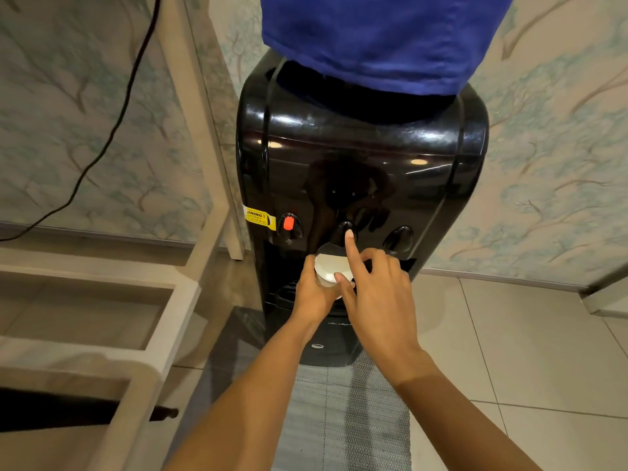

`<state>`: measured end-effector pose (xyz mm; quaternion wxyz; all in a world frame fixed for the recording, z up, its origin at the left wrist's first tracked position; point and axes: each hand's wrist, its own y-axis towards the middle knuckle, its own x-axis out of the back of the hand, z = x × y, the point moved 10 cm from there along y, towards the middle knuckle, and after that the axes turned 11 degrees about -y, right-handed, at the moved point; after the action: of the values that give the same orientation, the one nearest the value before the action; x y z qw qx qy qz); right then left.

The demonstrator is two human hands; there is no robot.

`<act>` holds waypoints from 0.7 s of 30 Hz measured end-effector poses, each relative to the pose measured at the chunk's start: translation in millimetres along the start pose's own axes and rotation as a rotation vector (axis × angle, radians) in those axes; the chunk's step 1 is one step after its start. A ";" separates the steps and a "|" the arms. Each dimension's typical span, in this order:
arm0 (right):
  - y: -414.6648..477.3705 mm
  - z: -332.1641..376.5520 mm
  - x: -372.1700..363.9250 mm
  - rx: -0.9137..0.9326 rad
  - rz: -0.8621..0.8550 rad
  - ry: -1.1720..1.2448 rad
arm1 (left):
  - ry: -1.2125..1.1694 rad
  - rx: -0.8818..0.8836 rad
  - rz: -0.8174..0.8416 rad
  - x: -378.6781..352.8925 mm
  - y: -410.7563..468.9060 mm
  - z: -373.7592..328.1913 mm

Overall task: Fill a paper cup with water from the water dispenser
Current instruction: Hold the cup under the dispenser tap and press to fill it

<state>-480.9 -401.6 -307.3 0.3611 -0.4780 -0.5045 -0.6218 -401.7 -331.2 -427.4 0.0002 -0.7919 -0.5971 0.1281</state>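
A black water dispenser (360, 154) stands against the wall, its bottle under a blue cover (384, 35). Three buttons run across its front: a red one (289, 223) on the left, a black middle one (343, 229) and a black right one (399, 236). My left hand (314, 294) holds a white paper cup (329, 269) upright in the recess under the middle button. My right hand (377, 294) has its index fingertip pressed on the middle button, the other fingers curled. The cup's contents cannot be made out.
A cream shelf unit (102, 300) stands close on the left, with a black cable (112, 130) running down the wall behind it. A grey mat (343, 413) lies on the tiled floor in front of the dispenser. A yellow warning sticker (259, 217) is beside the red button.
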 end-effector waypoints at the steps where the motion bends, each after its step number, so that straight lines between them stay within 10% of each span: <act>1: 0.6 0.6 0.0 0.000 0.003 -0.019 | -0.008 0.002 -0.002 -1.0 1.6 -0.3; 21: 11.2 8.6 9.2 -0.085 -0.019 -0.205 | 0.020 0.059 -0.052 -5.2 6.9 -4.7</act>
<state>-471.1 -395.4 -295.0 0.2811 -0.5492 -0.5162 -0.5941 -395.5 -337.3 -422.8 0.0329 -0.7769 -0.6135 0.1375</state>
